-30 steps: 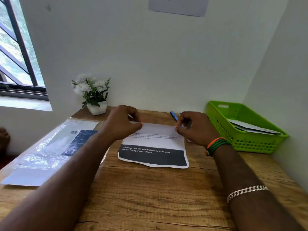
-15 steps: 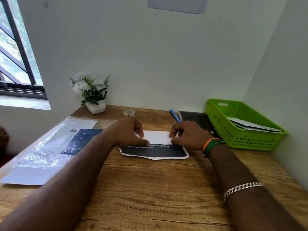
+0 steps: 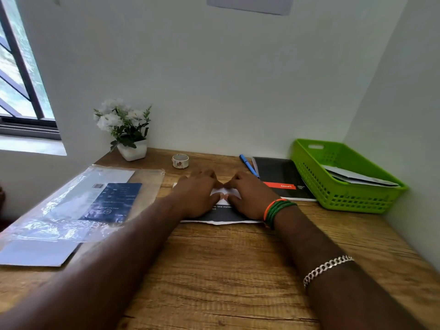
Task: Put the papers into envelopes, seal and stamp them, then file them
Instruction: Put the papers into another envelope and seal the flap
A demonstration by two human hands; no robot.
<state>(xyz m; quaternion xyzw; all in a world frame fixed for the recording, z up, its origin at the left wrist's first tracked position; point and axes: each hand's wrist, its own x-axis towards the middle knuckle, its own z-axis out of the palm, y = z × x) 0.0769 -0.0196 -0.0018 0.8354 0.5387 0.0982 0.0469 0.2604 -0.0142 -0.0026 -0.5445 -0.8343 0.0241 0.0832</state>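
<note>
A folded sheet of paper [image 3: 222, 216], white with a black printed band along its near edge, lies flat on the wooden desk [image 3: 214, 270]. My left hand [image 3: 197, 194] and my right hand [image 3: 247, 195] both rest on top of it, palms down and fingers stretched out, pressing the fold flat. Their fingertips nearly meet over the middle of the sheet. A clear plastic pack of white envelopes [image 3: 71, 210] with a blue label lies to the left. A small roll of tape [image 3: 180, 160] stands behind the hands.
A green plastic basket [image 3: 345, 191] with white envelopes inside sits at the right against the wall. A black notebook [image 3: 281, 177] and a blue pen [image 3: 248, 165] lie beside it. A white pot of flowers [image 3: 129, 132] stands at the back left.
The far half of the sheet has been folded down toward me. Both hands have slid inward to the middle and flattened onto it. The tape roll and notebook came into sight.
</note>
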